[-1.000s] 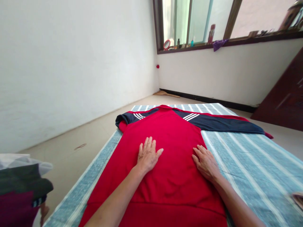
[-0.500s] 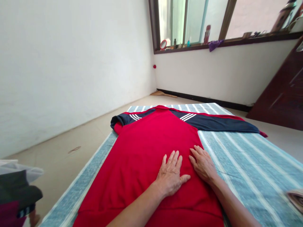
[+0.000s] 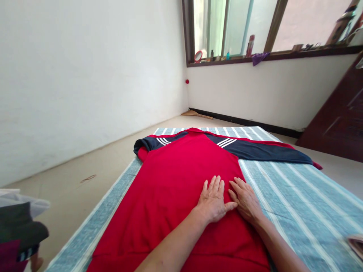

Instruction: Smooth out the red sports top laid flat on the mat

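A red jacket (image 3: 170, 189) with navy sleeves and white shoulder stripes lies spread out, its collar at the far end. The right-hand sleeve (image 3: 272, 151) stretches out sideways, while the left-hand sleeve (image 3: 150, 145) is bent under near the edge. My left hand (image 3: 214, 200) rests flat on the red body, fingers apart, right of its middle. Beside it, my right hand (image 3: 245, 198) lies on the jacket's right side edge with its fingers stretched out. My left thumb comes close to the right hand; whether they touch I cannot tell.
Under the jacket is a blue-and-white striped cloth (image 3: 286, 189). At lower left stands a pile of dark and white fabric (image 3: 22, 223). A broom (image 3: 197, 114) lies in the far corner. A dark red door (image 3: 337, 121) is at right, below a sill with bottles (image 3: 250, 46).
My left hand has slid right across the jacket, closer to my right hand. My right hand stays near the side edge. The view has shifted slightly.
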`<state>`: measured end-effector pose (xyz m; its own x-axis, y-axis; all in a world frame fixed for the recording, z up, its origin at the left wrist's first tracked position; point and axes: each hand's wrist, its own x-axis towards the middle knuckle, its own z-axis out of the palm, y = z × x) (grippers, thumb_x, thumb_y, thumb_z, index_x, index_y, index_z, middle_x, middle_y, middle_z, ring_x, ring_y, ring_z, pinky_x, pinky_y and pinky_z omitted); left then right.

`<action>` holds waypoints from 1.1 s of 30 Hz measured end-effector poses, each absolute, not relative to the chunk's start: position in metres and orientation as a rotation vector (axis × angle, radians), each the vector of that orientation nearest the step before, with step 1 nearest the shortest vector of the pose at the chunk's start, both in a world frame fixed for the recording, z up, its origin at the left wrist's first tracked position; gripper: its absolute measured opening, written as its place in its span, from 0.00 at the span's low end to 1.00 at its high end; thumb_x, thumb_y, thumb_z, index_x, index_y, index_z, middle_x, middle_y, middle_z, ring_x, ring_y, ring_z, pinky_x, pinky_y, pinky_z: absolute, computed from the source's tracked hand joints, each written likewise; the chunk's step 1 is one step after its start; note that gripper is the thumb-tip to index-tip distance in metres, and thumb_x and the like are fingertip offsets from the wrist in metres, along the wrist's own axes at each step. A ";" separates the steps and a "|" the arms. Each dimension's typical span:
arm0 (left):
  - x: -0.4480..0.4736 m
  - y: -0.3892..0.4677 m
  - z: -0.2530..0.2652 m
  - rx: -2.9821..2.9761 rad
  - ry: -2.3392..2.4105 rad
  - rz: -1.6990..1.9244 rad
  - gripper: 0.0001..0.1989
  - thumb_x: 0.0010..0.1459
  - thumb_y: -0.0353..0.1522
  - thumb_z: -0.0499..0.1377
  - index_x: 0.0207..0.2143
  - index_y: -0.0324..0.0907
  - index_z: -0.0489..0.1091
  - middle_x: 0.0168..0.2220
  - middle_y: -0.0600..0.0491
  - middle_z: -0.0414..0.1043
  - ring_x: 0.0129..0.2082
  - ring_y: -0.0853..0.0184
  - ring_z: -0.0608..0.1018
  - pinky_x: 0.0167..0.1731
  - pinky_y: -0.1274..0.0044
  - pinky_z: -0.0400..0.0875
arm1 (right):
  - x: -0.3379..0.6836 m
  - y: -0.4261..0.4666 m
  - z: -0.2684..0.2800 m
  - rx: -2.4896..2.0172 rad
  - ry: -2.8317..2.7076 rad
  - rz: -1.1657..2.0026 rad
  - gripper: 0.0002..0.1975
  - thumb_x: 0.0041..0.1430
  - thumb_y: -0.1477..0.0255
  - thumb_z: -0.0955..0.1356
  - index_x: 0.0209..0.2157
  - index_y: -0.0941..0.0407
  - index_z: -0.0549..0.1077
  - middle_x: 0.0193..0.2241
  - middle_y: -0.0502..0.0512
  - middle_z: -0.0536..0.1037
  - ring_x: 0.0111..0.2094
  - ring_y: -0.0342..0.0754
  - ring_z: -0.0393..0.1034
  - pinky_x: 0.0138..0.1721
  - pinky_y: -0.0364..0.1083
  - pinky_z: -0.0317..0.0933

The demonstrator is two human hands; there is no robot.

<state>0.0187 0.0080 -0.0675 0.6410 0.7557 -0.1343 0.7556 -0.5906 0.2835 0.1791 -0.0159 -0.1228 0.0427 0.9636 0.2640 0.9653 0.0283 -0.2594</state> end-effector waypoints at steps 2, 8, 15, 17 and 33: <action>0.018 0.010 -0.074 2.551 1.187 0.006 0.45 0.60 0.58 0.37 0.67 0.33 0.43 0.68 0.42 0.36 0.68 0.58 0.39 0.64 0.57 0.38 | 0.179 -0.015 -0.123 -1.961 -1.950 -0.010 0.21 0.64 0.66 0.58 0.54 0.58 0.70 0.58 0.63 0.66 0.61 0.55 0.58 0.60 0.55 0.51; 0.014 0.010 -0.076 2.579 1.189 0.000 0.45 0.60 0.58 0.38 0.67 0.35 0.42 0.68 0.42 0.37 0.68 0.57 0.39 0.64 0.56 0.39 | 0.178 -0.015 -0.122 -1.982 -1.948 -0.027 0.21 0.64 0.66 0.58 0.54 0.57 0.70 0.58 0.63 0.67 0.61 0.55 0.58 0.60 0.55 0.52; 0.011 -0.015 -0.069 2.544 1.107 0.017 0.48 0.58 0.60 0.39 0.67 0.34 0.40 0.68 0.40 0.34 0.68 0.55 0.38 0.65 0.57 0.38 | 0.176 -0.016 -0.122 -1.977 -1.924 -0.032 0.21 0.64 0.67 0.58 0.54 0.57 0.70 0.58 0.63 0.67 0.61 0.55 0.58 0.60 0.55 0.52; 0.010 -0.022 -0.071 2.534 1.102 0.021 0.49 0.57 0.60 0.40 0.67 0.33 0.40 0.68 0.41 0.33 0.68 0.56 0.37 0.65 0.58 0.37 | 0.176 -0.017 -0.121 -1.987 -1.930 -0.023 0.21 0.64 0.67 0.57 0.54 0.58 0.70 0.58 0.63 0.66 0.61 0.55 0.57 0.60 0.55 0.51; -0.003 -0.026 -0.072 2.509 1.168 0.101 0.45 0.60 0.58 0.38 0.67 0.33 0.43 0.68 0.42 0.33 0.68 0.58 0.37 0.65 0.59 0.37 | 0.178 -0.017 -0.125 -1.992 -1.947 -0.037 0.22 0.64 0.66 0.57 0.54 0.57 0.70 0.58 0.63 0.66 0.61 0.55 0.58 0.60 0.55 0.52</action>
<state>-0.0026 -0.0262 -0.0724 0.6538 0.7513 -0.0897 0.7248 -0.5878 0.3594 0.1780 -0.0174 -0.1249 0.0534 0.9635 0.2623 0.9728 0.0092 -0.2316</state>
